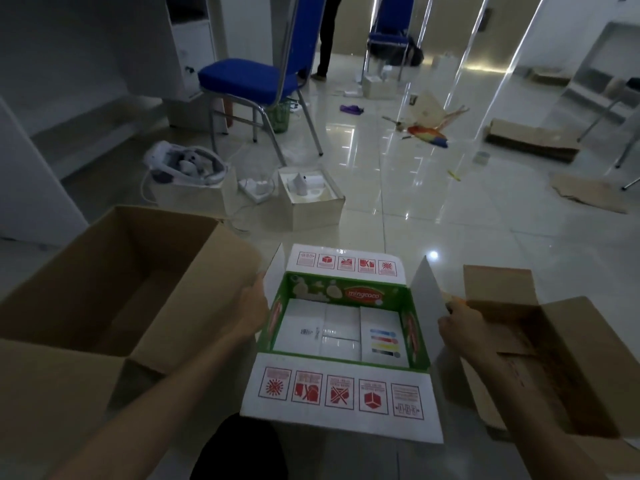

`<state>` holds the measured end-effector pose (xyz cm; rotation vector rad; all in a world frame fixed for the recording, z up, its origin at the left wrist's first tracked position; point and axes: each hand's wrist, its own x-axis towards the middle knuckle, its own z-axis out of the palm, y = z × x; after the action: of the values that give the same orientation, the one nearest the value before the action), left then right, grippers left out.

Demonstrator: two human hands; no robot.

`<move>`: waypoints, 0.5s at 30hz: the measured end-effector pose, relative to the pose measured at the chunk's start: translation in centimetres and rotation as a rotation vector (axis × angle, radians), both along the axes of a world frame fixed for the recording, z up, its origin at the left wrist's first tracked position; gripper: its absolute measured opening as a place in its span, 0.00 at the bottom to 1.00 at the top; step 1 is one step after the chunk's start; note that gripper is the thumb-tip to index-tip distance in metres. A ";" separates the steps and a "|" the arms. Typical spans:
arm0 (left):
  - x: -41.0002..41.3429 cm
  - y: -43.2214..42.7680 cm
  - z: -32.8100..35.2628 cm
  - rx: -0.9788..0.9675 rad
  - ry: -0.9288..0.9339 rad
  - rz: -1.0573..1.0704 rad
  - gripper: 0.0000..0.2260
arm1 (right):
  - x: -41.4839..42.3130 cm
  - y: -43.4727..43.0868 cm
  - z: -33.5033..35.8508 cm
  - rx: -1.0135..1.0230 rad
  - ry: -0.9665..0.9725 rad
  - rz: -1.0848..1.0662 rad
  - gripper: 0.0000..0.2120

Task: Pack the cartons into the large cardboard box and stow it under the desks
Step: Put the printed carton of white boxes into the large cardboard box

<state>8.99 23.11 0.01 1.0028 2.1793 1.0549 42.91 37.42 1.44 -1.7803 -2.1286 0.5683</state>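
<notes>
A green and white printed carton (341,398) stands open on the floor in front of me, with white boxes (325,329) packed inside. My left hand (251,308) grips its left side flap. My right hand (459,323) holds the upright right flap (427,299). A large empty cardboard box (86,282) stands open on the left, touching the carton's left side. Another open brown carton (540,351) sits on the right.
A blue chair (249,81) stands behind, with small white boxes (311,199) and a headset (183,166) on the floor. Flattened cardboard (530,140) and litter lie at the right. White desks (41,140) run along the left. A person stands at the back.
</notes>
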 end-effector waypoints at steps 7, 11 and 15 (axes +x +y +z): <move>-1.6 -4.7 8.8 0.085 0.190 -0.013 0.08 | -0.2 -4.5 8.8 0.190 0.010 0.075 0.08; -4.4 -8.9 12.9 0.100 0.346 -0.001 0.19 | -2.4 -7.2 13.0 0.272 0.062 0.132 0.09; -8.3 -12.7 15.6 0.047 0.524 0.067 0.16 | -6.5 -9.7 16.0 0.306 0.152 0.187 0.10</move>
<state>0.69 10.43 15.58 1.3559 2.6238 0.9520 36.38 27.68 17.41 -1.3434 -2.1543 0.3824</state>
